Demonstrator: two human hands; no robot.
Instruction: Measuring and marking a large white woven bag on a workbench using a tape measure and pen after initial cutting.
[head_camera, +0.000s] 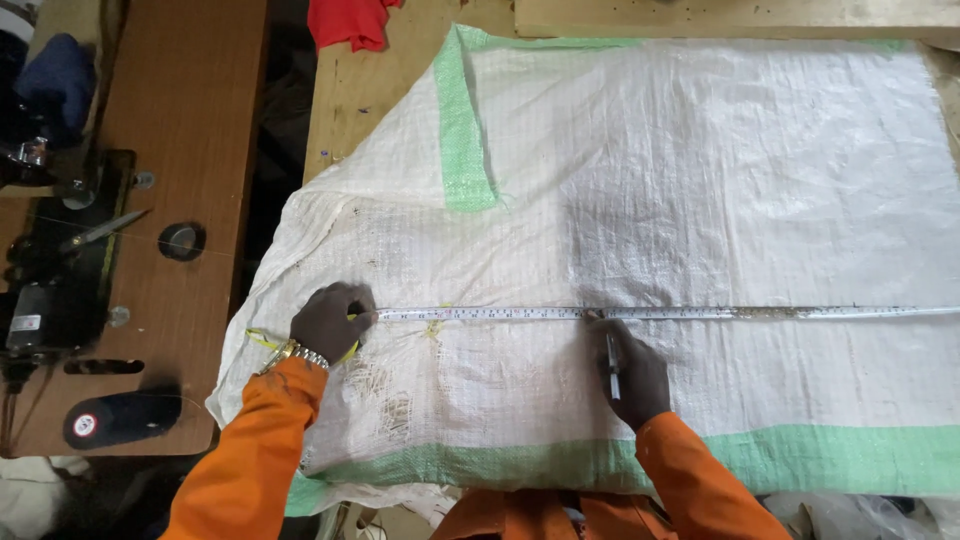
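Observation:
A white woven sack (700, 180) with green bands lies spread flat on a wooden table. A measuring tape (680, 313) stretches across it from left to right. My left hand (330, 322) presses the tape's left end down onto the sack; a yellow loop of tape trails behind the wrist. My right hand (632, 372) holds a pen (611, 365) with its tip at the tape near the middle of the sack. Both arms wear orange sleeves, and a metal watch is on my left wrist.
A sewing machine table (190, 120) stands to the left, with a black machine (55, 260), a roll of black tape (181, 241) and a dark cylinder (120, 418). Red cloth (350, 22) lies at the table's far edge. A wooden board (740, 15) runs along the top.

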